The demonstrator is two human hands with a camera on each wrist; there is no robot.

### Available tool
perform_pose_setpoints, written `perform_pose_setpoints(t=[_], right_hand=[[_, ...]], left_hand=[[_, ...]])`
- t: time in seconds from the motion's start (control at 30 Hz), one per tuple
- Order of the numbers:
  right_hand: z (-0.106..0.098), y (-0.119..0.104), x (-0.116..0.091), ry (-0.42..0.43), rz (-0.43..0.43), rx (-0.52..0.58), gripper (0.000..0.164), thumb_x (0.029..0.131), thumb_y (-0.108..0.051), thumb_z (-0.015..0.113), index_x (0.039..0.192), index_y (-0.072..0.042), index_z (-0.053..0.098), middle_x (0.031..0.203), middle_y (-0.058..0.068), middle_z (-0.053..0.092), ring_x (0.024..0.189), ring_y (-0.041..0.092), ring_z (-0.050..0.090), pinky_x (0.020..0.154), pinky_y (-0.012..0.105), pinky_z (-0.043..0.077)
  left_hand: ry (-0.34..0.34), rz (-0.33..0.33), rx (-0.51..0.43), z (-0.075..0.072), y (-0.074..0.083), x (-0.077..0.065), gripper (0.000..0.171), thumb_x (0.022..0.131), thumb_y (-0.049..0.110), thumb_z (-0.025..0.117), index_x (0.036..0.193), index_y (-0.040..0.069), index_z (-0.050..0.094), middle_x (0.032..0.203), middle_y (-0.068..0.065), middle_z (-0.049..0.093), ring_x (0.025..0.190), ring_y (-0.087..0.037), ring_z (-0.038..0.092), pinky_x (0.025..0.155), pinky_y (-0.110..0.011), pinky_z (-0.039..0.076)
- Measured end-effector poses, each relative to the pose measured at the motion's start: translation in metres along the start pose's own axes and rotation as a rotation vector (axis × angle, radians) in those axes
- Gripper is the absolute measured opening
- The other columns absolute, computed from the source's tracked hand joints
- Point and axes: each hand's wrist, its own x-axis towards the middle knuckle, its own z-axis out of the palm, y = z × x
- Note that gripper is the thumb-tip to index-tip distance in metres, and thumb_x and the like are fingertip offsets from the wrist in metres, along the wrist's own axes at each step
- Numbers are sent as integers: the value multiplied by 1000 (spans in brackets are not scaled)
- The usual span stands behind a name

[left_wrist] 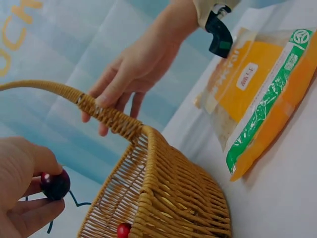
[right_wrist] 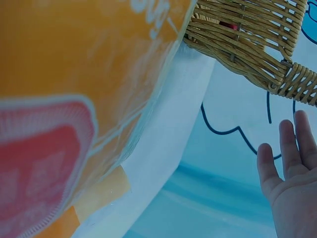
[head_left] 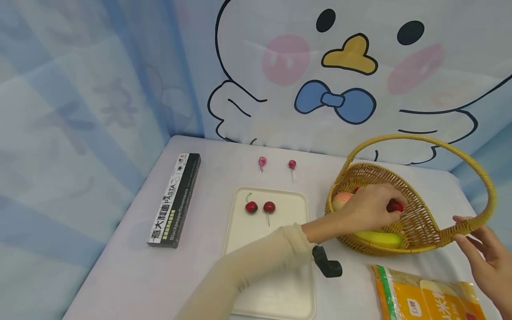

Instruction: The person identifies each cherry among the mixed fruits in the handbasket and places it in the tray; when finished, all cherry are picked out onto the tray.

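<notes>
My left hand [head_left: 370, 206] reaches over the wicker basket [head_left: 422, 213] and pinches a dark red cherry [left_wrist: 55, 184] between thumb and fingers. At the basket's near right end, my right hand [head_left: 486, 253] holds the base of the arched handle [left_wrist: 111, 116], thumb on one side and a finger on the other; its other fingers [right_wrist: 290, 148] extend below the handle. Inside the basket lie a peach [head_left: 341, 201], a yellow-green banana [head_left: 380, 239] and a small red fruit [left_wrist: 124, 230], partly hidden by the wicker and my left hand.
Two cherries with stems [head_left: 269, 207] lie on a cream tray [head_left: 276, 284], partly covered by my left sleeve. Behind it are two lollipops [head_left: 292, 165]. A black-and-white pasta box [head_left: 174, 200] lies at left, an orange food bag [head_left: 432, 295] at front right. A printed curtain [head_left: 256, 89] hangs behind.
</notes>
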Motion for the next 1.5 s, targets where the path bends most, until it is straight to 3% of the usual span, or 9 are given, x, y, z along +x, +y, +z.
perform_pose_setpoints(t=[0.2, 0.43, 0.67, 0.8, 0.93, 1.1, 1.5], right_hand=[[0, -1, -1, 9, 9, -1, 43, 108, 2, 55, 151, -4, 55, 132, -45, 47, 117, -23, 43, 104, -6, 28], [1, -4, -4, -7, 40, -17, 49, 110, 0, 52, 157, -13, 50, 134, -45, 44, 119, -24, 39, 104, -7, 27], [0, -2, -1, -1, -13, 19, 51, 108, 5, 52, 155, -13, 53, 133, -42, 47, 118, -22, 43, 102, -7, 29], [0, -2, 0, -4, -30, 35, 51, 108, 6, 51, 155, -14, 53, 133, -41, 48, 119, -21, 44, 102, -6, 30], [1, -2, -1, -2, -17, 36, 50, 108, 5, 51, 155, -13, 53, 133, -41, 48, 119, -21, 44, 102, -6, 30], [3, -5, -2, 3, 15, 35, 50, 109, 4, 49, 156, -14, 52, 131, -42, 47, 119, -21, 43, 102, -6, 30], [4, -1, -1, 29, 5, 40, 46, 109, 3, 51, 153, -10, 55, 131, -41, 49, 120, -21, 44, 102, -6, 32]], left_hand=[[55, 28, -57, -11, -7, -10, 27, 103, 29, 71, 129, 28, 75, 132, 16, 70, 105, 10, 57, 82, 3, 41], [170, 65, -102, -24, -19, -26, 27, 102, 25, 72, 128, 24, 76, 131, 11, 73, 107, 7, 60, 85, 3, 40], [248, 61, -174, -33, -33, -45, 25, 100, 22, 74, 125, 21, 77, 130, 9, 75, 113, 3, 64, 92, 2, 41], [264, 28, -177, -40, -42, -59, 24, 100, 23, 75, 124, 20, 77, 130, 9, 74, 117, 1, 66, 95, 2, 40], [267, -8, -198, -45, -51, -73, 25, 99, 22, 77, 123, 19, 77, 127, 6, 74, 112, 0, 66, 93, 0, 46], [287, -40, -292, -47, -66, -90, 24, 99, 17, 76, 122, 14, 77, 127, 1, 73, 108, -3, 69, 92, -7, 55], [393, -140, -425, -39, -99, -132, 21, 94, 4, 78, 115, 4, 78, 116, -9, 75, 104, -19, 76, 92, -16, 60]])
